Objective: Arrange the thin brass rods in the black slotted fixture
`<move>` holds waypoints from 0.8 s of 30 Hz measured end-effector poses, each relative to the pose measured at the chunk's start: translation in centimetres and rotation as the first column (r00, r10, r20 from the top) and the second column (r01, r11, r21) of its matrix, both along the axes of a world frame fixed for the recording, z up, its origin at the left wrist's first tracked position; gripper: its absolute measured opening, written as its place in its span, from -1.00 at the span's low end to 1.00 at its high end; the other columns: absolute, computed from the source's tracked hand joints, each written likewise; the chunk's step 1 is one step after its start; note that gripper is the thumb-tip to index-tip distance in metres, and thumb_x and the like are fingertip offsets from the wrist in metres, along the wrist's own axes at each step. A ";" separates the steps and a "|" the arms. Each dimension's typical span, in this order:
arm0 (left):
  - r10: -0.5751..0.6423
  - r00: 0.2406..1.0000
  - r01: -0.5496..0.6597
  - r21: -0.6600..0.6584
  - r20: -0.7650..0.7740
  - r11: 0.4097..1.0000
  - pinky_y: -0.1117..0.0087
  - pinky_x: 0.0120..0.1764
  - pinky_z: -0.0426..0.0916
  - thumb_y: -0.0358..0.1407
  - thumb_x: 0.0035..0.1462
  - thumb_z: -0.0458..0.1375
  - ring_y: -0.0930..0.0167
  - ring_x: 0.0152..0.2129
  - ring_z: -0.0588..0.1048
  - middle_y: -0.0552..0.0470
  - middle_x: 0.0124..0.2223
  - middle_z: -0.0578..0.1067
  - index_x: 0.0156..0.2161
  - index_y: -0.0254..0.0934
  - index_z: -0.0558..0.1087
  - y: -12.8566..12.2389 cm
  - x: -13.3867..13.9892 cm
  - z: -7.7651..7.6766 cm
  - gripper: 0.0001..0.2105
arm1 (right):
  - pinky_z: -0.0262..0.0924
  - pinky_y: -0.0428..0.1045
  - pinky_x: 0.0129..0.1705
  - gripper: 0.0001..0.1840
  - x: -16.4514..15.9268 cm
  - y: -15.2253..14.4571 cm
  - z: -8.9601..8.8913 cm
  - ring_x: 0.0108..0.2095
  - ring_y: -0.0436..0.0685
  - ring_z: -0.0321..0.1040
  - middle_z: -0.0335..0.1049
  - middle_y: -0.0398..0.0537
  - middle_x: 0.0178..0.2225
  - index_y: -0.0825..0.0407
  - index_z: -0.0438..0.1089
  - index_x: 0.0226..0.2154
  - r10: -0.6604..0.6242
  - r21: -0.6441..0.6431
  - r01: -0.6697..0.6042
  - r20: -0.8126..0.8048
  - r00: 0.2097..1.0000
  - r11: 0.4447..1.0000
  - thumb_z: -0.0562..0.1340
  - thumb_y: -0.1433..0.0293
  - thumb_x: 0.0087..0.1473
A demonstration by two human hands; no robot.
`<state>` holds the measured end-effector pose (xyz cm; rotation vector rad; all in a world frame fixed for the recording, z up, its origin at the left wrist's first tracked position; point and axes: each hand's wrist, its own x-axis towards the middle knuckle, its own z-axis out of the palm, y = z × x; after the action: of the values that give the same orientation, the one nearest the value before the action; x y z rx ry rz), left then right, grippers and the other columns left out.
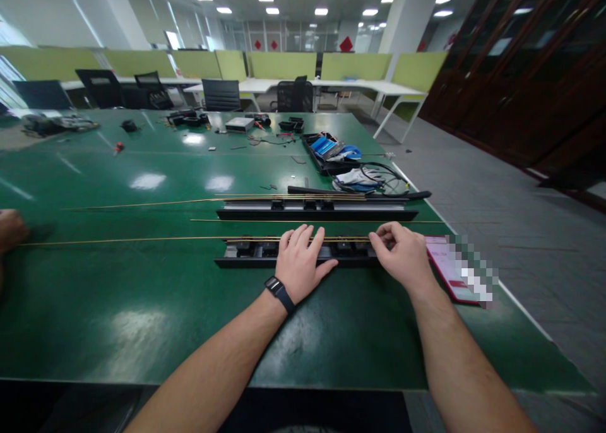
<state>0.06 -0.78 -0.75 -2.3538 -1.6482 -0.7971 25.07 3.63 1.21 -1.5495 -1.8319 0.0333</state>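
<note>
Across the near black rail (250, 262), my left hand (299, 266) lies with its fingers spread over the channel. A dark watch (279, 293) is on that wrist. My right hand (402, 253) is at the rail's right end, thumb and fingertips pinched on a long thin brass-coloured rod (165, 238). The rod runs along the rail's far side and stretches well past it to the left. Small black blocks (345, 248) sit inside the channel, some covered by my left hand. My right hand hides the rail's right end.
Another person's hand (12, 230) is at the rod's left end. A second black rail (317, 215) with more thin rods lies beyond. A phone-like pink-screened device (447, 266) is right of my hand. Farther back, a black tray (326, 165) holds blue items beside gloves and cables (362, 179).
</note>
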 end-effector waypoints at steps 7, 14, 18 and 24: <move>0.001 1.000 -0.001 0.001 0.006 1.000 0.02 0.29 0.16 0.09 0.28 0.18 0.13 0.28 0.33 -0.22 0.28 0.45 0.30 -0.23 0.36 0.0 0.1 0.2 -0.38 | 0.15 0.10 -0.14 -0.78 -0.8 -0.1 -0.1 -0.36 0.16 0.40 0.47 -0.11 -0.46 -0.04 0.38 -0.37 0.038 0.009 -0.038 0.025 0.999 0.999 0.24 0.16 0.14; 0.002 1.000 -0.002 -0.001 -0.004 1.000 0.01 0.29 0.16 0.08 0.28 0.18 0.12 0.28 0.33 -0.23 0.28 0.45 0.30 -0.25 0.36 0.0 0.0 0.2 -0.38 | 0.15 0.11 -0.14 -0.77 -0.9 -0.1 -0.1 -0.36 0.15 0.40 0.47 -0.11 -0.46 -0.04 0.37 -0.38 0.046 -0.006 -0.046 0.002 0.999 0.999 0.25 0.15 0.13; -0.002 1.000 0.002 0.001 -0.006 1.000 0.02 0.28 0.17 0.08 0.29 0.18 0.13 0.28 0.34 -0.22 0.28 0.45 0.30 -0.25 0.36 0.0 0.0 0.3 -0.39 | 0.16 0.08 -0.22 -0.77 -0.7 0.0 0.0 -0.39 0.15 0.38 0.44 -0.12 -0.48 -0.05 0.35 -0.39 0.040 -0.024 -0.041 -0.033 0.999 0.999 0.25 0.15 0.11; -0.006 1.000 0.006 -0.001 -0.004 1.000 0.02 0.29 0.16 0.07 0.29 0.18 0.13 0.28 0.34 -0.21 0.28 0.46 0.30 -0.22 0.36 0.0 0.0 0.2 -0.40 | 0.15 0.08 -0.24 -0.79 0.1 0.2 0.0 -0.42 0.14 0.36 0.44 -0.12 -0.49 -0.05 0.35 -0.40 -0.003 -0.022 0.002 -0.020 1.000 1.000 0.25 0.16 0.10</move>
<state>0.03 -0.79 -0.59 -2.3606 -1.6416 -0.7923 25.18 3.85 1.17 -1.5611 -1.8197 0.0672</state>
